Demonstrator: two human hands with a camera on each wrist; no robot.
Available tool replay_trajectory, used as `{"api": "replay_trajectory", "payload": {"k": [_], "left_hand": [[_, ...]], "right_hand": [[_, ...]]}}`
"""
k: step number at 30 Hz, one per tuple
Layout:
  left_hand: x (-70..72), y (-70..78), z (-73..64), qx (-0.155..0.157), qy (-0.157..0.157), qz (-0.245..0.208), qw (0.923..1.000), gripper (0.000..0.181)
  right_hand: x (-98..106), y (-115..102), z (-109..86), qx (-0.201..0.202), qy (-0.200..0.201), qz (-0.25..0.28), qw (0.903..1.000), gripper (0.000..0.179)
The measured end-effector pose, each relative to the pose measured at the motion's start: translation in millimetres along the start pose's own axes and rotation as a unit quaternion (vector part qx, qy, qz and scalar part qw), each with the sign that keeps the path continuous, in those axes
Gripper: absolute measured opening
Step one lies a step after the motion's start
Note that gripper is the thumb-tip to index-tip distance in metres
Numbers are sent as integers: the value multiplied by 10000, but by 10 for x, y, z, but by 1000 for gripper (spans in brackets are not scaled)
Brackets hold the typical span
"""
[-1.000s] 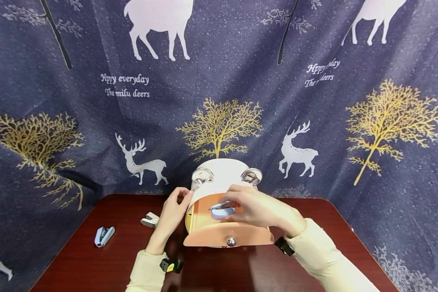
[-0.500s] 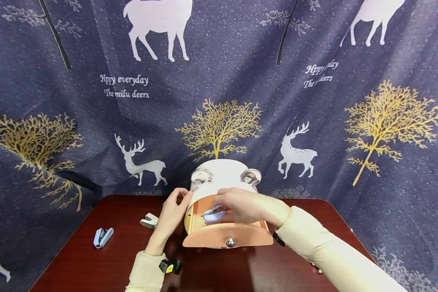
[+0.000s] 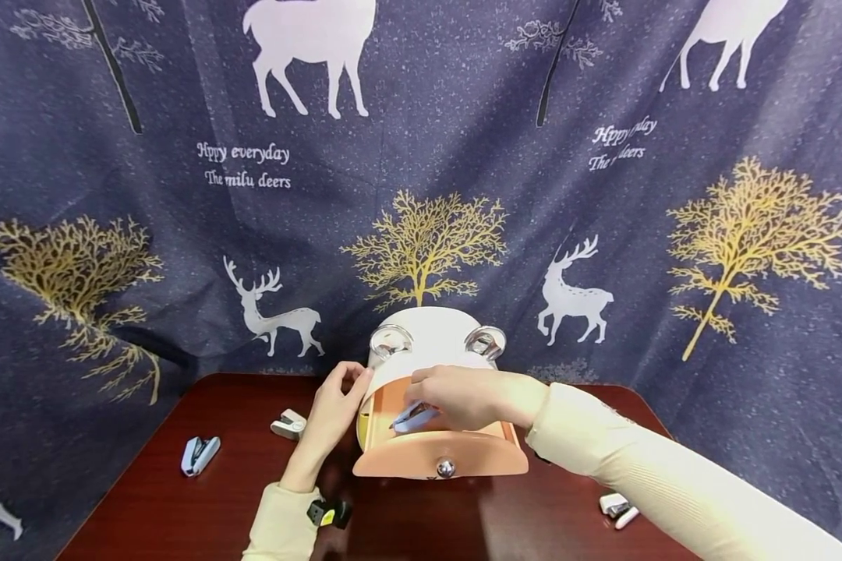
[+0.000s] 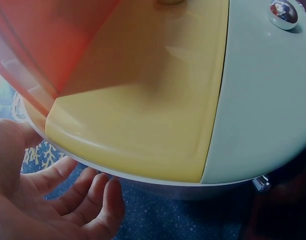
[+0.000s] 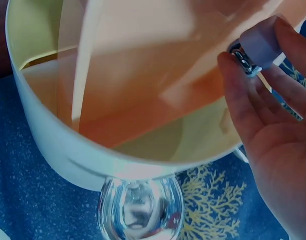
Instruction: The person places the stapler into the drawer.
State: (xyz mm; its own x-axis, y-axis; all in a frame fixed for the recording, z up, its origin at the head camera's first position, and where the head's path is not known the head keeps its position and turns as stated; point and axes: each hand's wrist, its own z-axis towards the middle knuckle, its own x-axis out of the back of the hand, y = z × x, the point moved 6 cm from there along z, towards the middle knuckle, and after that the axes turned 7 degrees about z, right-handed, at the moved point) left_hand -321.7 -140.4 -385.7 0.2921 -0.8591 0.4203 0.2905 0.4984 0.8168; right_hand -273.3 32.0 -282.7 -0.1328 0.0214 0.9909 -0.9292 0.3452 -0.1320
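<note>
Right hand (image 3: 466, 396) pinches light-blue stapler (image 3: 412, 419) over extended orange drawer (image 3: 421, 458) of white cabinet (image 3: 431, 326); can't tell if stapler touches drawer floor. Left hand (image 3: 335, 405) relaxed, fingers loosely bent against cabinet's left edge. Spare blue stapler (image 3: 199, 456) on table (image 3: 245, 506), left.

The stapler (image 3: 414, 421) is blue, the drawer (image 3: 401, 458) orange.

Long cream sleeves (image 3: 624, 446) with snug cuffs — faintly ribbed on the right — and a small black device (image 3: 319, 511) with a yellow patch (image 3: 328, 517) at the left wrist.
</note>
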Motion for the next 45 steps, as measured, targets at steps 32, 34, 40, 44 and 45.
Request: {"api": "replay_trajectory", "payload": {"k": [32, 34, 40, 44, 45], "left_hand": [[-21, -14, 3, 5, 47, 2, 10000, 24], [-23, -11, 5, 12, 37, 11, 10000, 24], [-23, -11, 10, 40, 19, 36, 10000, 25], [-21, -20, 13, 56, 17, 51, 10000, 26], [-19, -21, 14, 63, 21, 61, 10000, 27]], "right_hand": [[-170, 44, 118, 128, 142, -8, 9998, 25], [-150, 38, 99, 209, 203, 163, 9994, 21], [-27, 23, 21, 448, 517, 890, 9937, 21], [15, 34, -15, 431, 576, 1067, 9917, 22], [24, 32, -25, 427, 568, 1102, 9914, 21]]}}
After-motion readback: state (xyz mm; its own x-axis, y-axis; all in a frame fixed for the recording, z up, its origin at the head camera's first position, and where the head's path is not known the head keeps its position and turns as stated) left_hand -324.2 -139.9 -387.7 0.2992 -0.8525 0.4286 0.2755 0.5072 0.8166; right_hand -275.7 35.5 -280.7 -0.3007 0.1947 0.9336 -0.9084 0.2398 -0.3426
